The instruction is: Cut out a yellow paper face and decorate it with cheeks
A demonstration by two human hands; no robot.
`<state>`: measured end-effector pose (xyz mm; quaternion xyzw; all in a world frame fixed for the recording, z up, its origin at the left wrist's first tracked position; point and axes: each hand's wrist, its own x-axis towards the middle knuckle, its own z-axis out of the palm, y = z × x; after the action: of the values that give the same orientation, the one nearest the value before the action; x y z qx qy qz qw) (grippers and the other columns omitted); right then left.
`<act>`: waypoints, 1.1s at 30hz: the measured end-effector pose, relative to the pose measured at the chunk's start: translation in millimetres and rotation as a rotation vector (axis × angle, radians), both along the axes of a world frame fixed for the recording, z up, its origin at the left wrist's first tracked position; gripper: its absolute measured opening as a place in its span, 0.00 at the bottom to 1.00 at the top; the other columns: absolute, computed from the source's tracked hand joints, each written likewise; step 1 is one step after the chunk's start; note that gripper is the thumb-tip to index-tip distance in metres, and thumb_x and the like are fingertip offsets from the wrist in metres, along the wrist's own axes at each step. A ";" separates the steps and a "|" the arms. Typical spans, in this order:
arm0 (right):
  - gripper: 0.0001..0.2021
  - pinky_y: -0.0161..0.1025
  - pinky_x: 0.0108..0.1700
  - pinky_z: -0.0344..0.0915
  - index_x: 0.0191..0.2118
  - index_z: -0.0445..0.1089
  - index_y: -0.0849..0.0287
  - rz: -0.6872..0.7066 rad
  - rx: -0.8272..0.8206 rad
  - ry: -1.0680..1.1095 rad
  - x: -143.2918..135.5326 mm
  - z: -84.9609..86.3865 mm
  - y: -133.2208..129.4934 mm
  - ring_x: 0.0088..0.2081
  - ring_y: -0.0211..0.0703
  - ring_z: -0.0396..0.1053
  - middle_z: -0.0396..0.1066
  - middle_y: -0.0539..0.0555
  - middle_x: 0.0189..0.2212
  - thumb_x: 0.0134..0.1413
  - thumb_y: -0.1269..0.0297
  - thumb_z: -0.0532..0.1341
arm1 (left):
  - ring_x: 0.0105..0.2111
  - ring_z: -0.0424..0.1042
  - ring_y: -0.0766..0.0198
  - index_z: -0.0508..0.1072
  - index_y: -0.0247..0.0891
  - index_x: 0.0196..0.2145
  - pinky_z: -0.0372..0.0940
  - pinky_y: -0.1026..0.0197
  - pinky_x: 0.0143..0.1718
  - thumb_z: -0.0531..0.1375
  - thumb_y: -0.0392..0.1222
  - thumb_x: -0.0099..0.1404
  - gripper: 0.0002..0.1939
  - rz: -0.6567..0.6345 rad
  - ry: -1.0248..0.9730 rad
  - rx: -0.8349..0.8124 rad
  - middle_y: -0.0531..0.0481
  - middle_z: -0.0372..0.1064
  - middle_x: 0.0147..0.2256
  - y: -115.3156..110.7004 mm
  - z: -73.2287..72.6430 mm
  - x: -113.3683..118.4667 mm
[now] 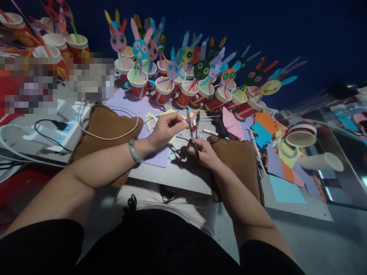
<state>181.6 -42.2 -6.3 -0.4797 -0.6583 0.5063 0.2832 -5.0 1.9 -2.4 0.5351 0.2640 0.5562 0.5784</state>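
My right hand (205,152) is closed around the handles of a pair of black-handled scissors (189,124), whose blades point up and away from me. Just left of the blades, my left hand (166,130) has thumb and forefinger pinched together. Whatever lies between those fingertips is too small to make out. Beneath both hands are small paper scraps and a sheet of purple paper (155,156) on the white table (172,179). A white marker (210,133) lies beyond my right hand.
Red-and-white paper cups (137,88) with paper rabbit heads on straws line the back. Brown cushions (107,124) lie under my forearms. A power strip (69,126) with cables is at left. Coloured paper pieces (262,131), a tape roll (287,148) and a lying cup (323,162) are at right.
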 end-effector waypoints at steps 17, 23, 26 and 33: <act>0.26 0.34 0.26 0.57 0.22 0.60 0.57 0.007 0.036 0.001 0.5 -1.2 0.8 0.22 0.33 0.56 0.62 0.46 0.17 0.44 0.40 0.68 | 0.25 0.58 0.72 0.68 0.36 0.23 0.56 0.65 0.29 0.67 0.42 0.55 0.12 0.024 0.058 -0.008 0.56 0.61 0.23 0.6 -0.5 0.1; 0.26 0.35 0.26 0.57 0.22 0.61 0.57 0.010 0.030 -0.005 -0.2 -0.9 0.9 0.21 0.33 0.56 0.61 0.46 0.17 0.44 0.39 0.68 | 0.24 0.56 0.73 0.68 0.36 0.23 0.56 0.65 0.29 0.64 0.39 0.55 0.09 0.015 0.046 -0.010 0.57 0.59 0.22 -0.2 0.1 -0.3; 0.26 0.35 0.25 0.57 0.22 0.61 0.57 0.009 0.018 0.005 -0.8 -0.6 0.5 0.21 0.33 0.56 0.61 0.46 0.17 0.44 0.40 0.68 | 0.24 0.57 0.73 0.68 0.36 0.23 0.56 0.65 0.29 0.64 0.39 0.55 0.09 0.024 0.043 -0.001 0.57 0.60 0.22 -0.3 0.7 0.2; 0.26 0.34 0.25 0.57 0.22 0.61 0.57 0.028 0.018 -0.019 -0.3 1.3 0.1 0.22 0.34 0.57 0.61 0.46 0.17 0.45 0.38 0.67 | 0.24 0.56 0.72 0.65 0.37 0.22 0.55 0.64 0.28 0.64 0.40 0.55 0.11 0.021 0.023 0.001 0.57 0.57 0.21 -0.1 3.1 0.4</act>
<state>181.2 -42.1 -5.0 -0.4726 -0.6720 0.4998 0.2743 -4.7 1.8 0.7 0.5390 0.2760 0.5562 0.5691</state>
